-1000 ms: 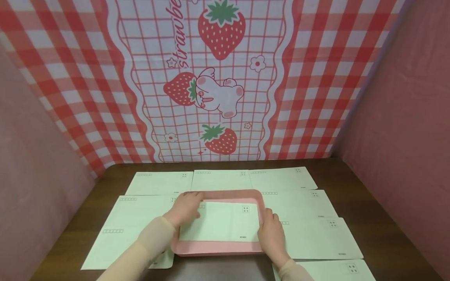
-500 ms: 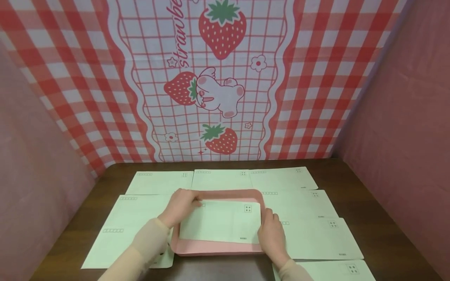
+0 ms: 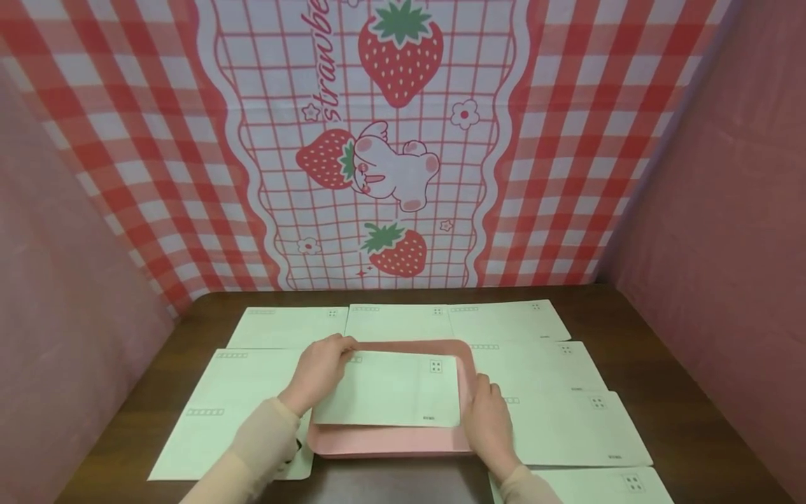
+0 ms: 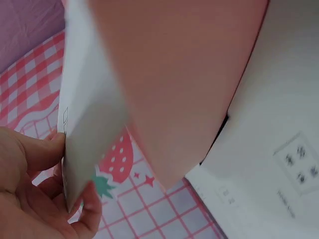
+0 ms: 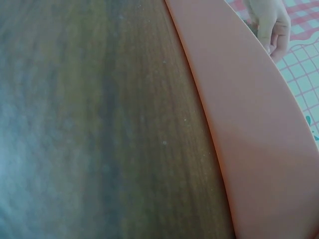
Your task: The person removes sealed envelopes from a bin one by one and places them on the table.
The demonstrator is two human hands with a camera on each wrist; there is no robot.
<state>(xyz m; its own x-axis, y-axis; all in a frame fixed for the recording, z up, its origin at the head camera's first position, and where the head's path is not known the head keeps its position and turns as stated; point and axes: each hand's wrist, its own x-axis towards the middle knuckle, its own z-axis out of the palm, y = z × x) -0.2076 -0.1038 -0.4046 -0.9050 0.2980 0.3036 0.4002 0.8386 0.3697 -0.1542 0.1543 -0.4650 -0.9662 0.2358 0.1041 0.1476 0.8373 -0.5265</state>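
Note:
A white envelope (image 3: 397, 392) with printed postcode boxes and a stamp square is raised at a slight tilt over the pink tray (image 3: 390, 442). My left hand (image 3: 320, 372) pinches the envelope's far left corner; in the left wrist view the thumb and fingers of that hand (image 4: 35, 184) clasp the envelope's edge (image 4: 89, 109), beside the tray wall (image 4: 169, 84). At the tray's right side, my right hand (image 3: 490, 420) holds the rim. The right wrist view shows the tray's outer wall (image 5: 244, 94) but not the right hand; its fingertips are partly hidden.
More white envelopes lie flat around the tray: a back row (image 3: 397, 320), a left group (image 3: 233, 434) and a right group (image 3: 560, 427). They cover much of the brown wooden table (image 3: 699, 448). A strawberry-print cloth (image 3: 384, 175) hangs behind the table.
My left hand has lifted the envelope out of the tray and drawn it slightly left and away from me. My right hand stays at the tray's right rim.

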